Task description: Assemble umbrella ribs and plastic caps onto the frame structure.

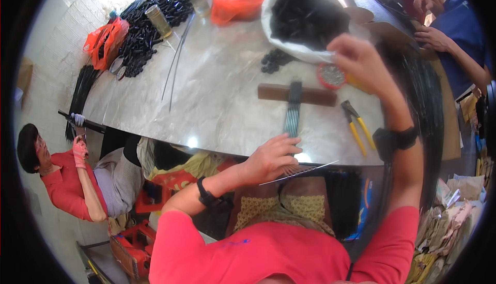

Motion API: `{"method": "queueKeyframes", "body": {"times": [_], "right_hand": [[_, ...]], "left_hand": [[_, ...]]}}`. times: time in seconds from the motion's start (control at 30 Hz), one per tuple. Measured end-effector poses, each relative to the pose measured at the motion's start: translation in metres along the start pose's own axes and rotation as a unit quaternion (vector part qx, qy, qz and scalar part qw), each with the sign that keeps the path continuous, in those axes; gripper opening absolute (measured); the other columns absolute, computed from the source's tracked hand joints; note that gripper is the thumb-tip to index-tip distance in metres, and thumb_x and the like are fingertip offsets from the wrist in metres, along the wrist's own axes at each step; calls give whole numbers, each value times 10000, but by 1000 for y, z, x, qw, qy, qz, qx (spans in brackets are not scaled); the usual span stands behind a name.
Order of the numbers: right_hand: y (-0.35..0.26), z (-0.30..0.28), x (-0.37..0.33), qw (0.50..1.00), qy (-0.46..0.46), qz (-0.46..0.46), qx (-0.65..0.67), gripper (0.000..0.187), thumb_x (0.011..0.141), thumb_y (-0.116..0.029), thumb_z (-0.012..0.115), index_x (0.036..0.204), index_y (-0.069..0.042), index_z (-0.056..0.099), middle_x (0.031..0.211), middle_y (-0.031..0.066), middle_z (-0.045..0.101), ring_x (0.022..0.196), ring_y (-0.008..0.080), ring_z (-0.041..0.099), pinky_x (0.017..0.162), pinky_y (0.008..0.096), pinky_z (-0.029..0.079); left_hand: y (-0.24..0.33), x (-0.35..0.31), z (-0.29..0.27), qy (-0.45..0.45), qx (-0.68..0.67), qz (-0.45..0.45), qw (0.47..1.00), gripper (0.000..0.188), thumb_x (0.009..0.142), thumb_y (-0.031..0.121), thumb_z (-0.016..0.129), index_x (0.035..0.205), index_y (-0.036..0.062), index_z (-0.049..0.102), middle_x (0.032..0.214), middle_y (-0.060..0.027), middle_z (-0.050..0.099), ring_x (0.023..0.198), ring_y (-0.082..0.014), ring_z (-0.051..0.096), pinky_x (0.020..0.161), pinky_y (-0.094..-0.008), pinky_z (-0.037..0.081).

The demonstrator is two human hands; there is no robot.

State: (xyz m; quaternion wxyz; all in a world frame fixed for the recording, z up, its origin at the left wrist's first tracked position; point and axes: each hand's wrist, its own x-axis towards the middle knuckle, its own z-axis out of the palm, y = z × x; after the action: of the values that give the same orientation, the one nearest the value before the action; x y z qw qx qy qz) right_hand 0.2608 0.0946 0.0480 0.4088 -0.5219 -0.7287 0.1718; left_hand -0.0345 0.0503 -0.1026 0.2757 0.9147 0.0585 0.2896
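Note:
A row of thin metal rods (292,113) lies side by side across a brown wooden bar (274,92) on the table. At the table's near edge, my left hand (274,157) is closed over the near ends of these rods. A single thin rod (325,166) slants out beneath that hand. My right hand (359,62) is raised over the near rim of a white bag (281,42) of black parts (310,18), beside a red round dish (331,76) of small metal pieces. Motion blurs its fingers, so what they hold is unclear. Yellow-handled pliers (357,129) lie right of the rods.
Loose black pieces (276,60) lie near the white bag. Orange bags (222,10), a large black heap (147,26) and jars (158,21) stand farther back. Dark rods (426,98) line the right side. Co-workers sit at left (72,175) and stand at right (462,31).

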Motion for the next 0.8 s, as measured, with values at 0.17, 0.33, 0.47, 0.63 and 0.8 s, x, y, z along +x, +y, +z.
{"method": "queueKeyframes", "body": {"times": [0.17,0.33,0.47,0.63,0.8], "right_hand": [[33,35,-29,994,-57,67,-63,111,841,-85,638,922,-10,652,704,76,603,652,154,584,630,308,472],[44,50,-30,984,-87,7,-156,96,833,-104,650,916,-57,666,833,103,647,767,266,647,696,366,500],[54,56,-30,977,-94,-14,-190,88,829,-101,655,903,-53,653,875,108,630,825,291,642,743,373,501],[52,65,-32,991,-98,16,-88,72,828,-60,653,894,-37,635,880,108,622,821,296,634,746,371,499],[64,75,-37,992,-83,-34,-88,88,832,-47,652,915,-29,630,890,96,620,830,274,632,735,354,495]], "left_hand": [[1,4,-4,-1,-9,13,1000,208,746,47,707,939,87,640,1136,-89,629,1249,-320,534,1098,-503,389],[2,2,-4,-6,-18,-1,1000,168,780,109,724,929,91,647,1168,-90,633,1269,-324,528,1093,-512,385],[2,3,-4,-1,-9,-3,1000,182,769,74,717,934,95,644,1155,-87,632,1251,-316,535,1091,-500,395],[2,2,-4,-12,-13,-8,1000,135,804,130,719,918,99,653,1180,-89,635,1270,-321,530,1088,-511,390],[2,3,-5,-18,-18,-16,1000,122,831,181,722,905,103,664,1215,-93,636,1297,-323,518,1092,-520,380]]}}
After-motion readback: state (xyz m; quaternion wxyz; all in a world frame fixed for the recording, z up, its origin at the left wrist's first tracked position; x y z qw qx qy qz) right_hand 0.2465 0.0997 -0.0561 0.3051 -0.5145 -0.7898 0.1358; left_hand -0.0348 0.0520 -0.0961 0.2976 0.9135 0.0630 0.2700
